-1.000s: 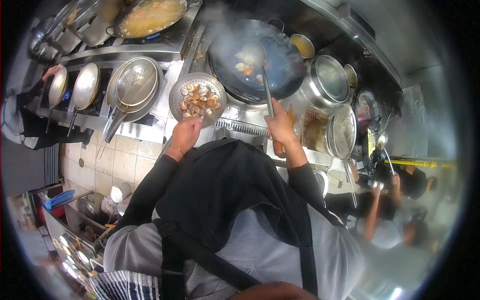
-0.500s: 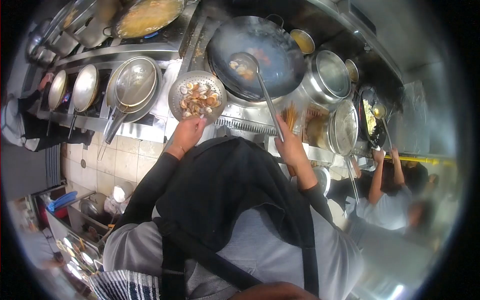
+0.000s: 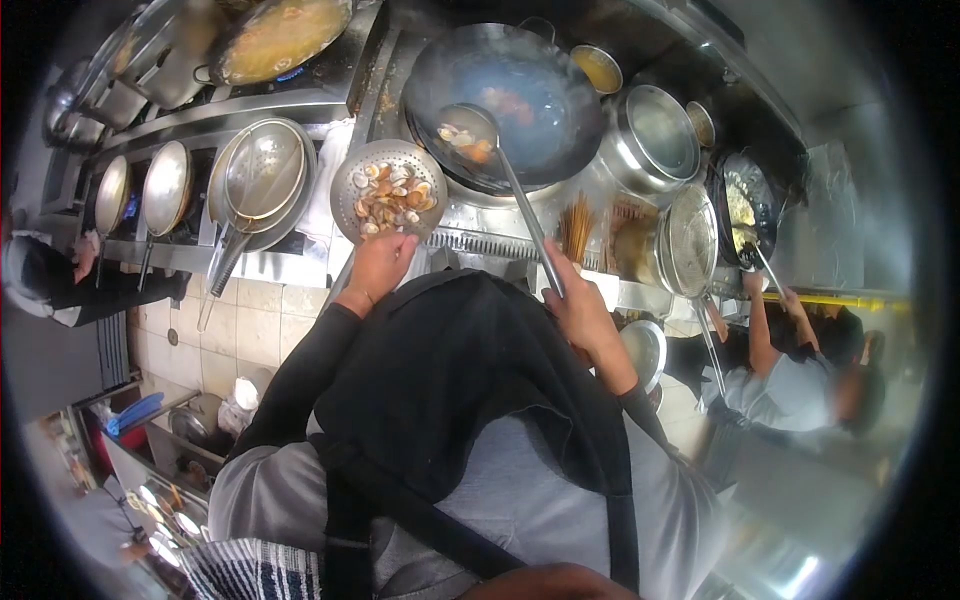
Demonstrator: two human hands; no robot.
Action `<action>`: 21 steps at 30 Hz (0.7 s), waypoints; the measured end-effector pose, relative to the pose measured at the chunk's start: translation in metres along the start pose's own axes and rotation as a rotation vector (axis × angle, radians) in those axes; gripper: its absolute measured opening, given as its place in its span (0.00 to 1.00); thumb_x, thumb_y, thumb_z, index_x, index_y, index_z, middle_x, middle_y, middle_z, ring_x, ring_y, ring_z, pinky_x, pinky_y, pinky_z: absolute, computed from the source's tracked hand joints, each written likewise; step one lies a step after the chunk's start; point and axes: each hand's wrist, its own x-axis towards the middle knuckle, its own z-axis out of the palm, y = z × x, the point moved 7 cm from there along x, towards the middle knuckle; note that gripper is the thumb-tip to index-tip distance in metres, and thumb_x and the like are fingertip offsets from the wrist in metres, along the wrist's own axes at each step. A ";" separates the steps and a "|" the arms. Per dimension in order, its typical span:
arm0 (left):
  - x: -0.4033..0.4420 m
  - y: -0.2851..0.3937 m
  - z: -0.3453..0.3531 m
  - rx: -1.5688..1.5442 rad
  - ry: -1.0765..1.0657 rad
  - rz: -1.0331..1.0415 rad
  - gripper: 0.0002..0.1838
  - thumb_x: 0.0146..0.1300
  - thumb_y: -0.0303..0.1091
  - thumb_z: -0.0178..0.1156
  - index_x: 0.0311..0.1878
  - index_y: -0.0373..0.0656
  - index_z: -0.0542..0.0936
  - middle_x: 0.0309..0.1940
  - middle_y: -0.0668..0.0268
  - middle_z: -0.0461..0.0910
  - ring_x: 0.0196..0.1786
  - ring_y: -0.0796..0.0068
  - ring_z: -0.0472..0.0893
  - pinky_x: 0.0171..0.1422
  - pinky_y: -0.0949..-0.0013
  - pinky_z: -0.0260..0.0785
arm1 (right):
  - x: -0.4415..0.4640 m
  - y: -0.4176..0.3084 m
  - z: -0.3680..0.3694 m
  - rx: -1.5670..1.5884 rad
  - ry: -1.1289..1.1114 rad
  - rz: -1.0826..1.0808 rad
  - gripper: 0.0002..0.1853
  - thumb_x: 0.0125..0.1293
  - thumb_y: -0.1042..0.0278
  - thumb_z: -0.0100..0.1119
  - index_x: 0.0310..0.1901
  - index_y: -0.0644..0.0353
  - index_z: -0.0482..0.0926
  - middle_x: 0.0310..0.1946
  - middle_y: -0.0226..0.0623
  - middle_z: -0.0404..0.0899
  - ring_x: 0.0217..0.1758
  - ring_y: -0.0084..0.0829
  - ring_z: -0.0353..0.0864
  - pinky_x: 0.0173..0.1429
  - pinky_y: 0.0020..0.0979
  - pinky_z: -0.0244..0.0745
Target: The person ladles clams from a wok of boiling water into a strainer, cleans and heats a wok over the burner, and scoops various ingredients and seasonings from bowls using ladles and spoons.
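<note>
Head view: right hand (image 3: pixel 582 308) has its grip wrapped round the ladle (image 3: pixel 520 195) handle; bowl sits at the wok's (image 3: pixel 575 140) left side with pale and orange pieces (image 3: pixel 458 134) in it. Left hand's (image 3: pixel 384 264) grip is closed on the strainer (image 3: pixel 343 190), just beside the wok. My read: strainer tilts, load slides off; ladle knocks wok, liquid splashes. Shellfish (image 3: pixel 394 196) in strainer: brown and whitish, heaped, some looking open.
</note>
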 end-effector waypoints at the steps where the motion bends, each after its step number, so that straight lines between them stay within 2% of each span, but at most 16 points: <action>1: 0.000 0.000 0.000 0.000 -0.002 -0.002 0.18 0.74 0.43 0.62 0.35 0.38 0.87 0.33 0.51 0.85 0.38 0.45 0.85 0.44 0.48 0.76 | -0.002 -0.003 -0.001 0.000 0.002 -0.012 0.45 0.66 0.79 0.62 0.83 0.45 0.57 0.58 0.64 0.82 0.55 0.67 0.83 0.57 0.54 0.78; 3: -0.001 0.005 -0.002 -0.033 0.053 0.049 0.19 0.75 0.41 0.62 0.32 0.35 0.83 0.29 0.48 0.83 0.35 0.44 0.83 0.42 0.50 0.74 | -0.005 -0.007 -0.003 0.002 -0.009 -0.003 0.45 0.66 0.80 0.63 0.83 0.45 0.57 0.57 0.64 0.82 0.56 0.67 0.82 0.58 0.54 0.78; 11: -0.001 0.003 0.002 -0.028 0.051 0.032 0.19 0.75 0.42 0.63 0.33 0.37 0.86 0.29 0.50 0.84 0.33 0.45 0.84 0.40 0.50 0.75 | -0.005 -0.008 -0.003 0.054 -0.045 0.034 0.45 0.67 0.80 0.63 0.83 0.46 0.57 0.55 0.66 0.82 0.57 0.68 0.81 0.58 0.54 0.77; 13: -0.001 0.005 0.002 -0.015 0.037 0.013 0.18 0.75 0.43 0.63 0.33 0.37 0.86 0.29 0.50 0.84 0.33 0.45 0.84 0.40 0.50 0.75 | -0.004 -0.007 -0.003 0.075 -0.039 0.017 0.45 0.68 0.79 0.62 0.83 0.45 0.56 0.56 0.65 0.82 0.58 0.67 0.82 0.59 0.51 0.78; 16: -0.001 0.003 0.005 -0.030 -0.020 -0.029 0.17 0.74 0.42 0.61 0.35 0.38 0.86 0.33 0.50 0.84 0.39 0.44 0.84 0.45 0.48 0.75 | -0.002 -0.014 -0.006 0.112 -0.023 -0.028 0.44 0.68 0.78 0.63 0.84 0.44 0.56 0.56 0.64 0.82 0.56 0.64 0.84 0.61 0.46 0.78; 19: -0.001 0.000 0.006 -0.033 -0.012 -0.019 0.17 0.74 0.42 0.61 0.34 0.38 0.86 0.33 0.50 0.84 0.38 0.44 0.84 0.44 0.48 0.75 | -0.003 -0.026 -0.013 0.133 -0.060 0.032 0.44 0.68 0.78 0.63 0.84 0.43 0.57 0.55 0.63 0.83 0.55 0.62 0.85 0.60 0.43 0.78; 21: -0.001 0.003 -0.001 -0.026 0.042 0.017 0.18 0.74 0.42 0.63 0.32 0.36 0.86 0.29 0.50 0.84 0.33 0.45 0.84 0.40 0.50 0.75 | -0.006 -0.038 -0.021 0.143 -0.089 0.056 0.44 0.68 0.77 0.64 0.83 0.43 0.58 0.54 0.62 0.83 0.53 0.60 0.86 0.59 0.43 0.78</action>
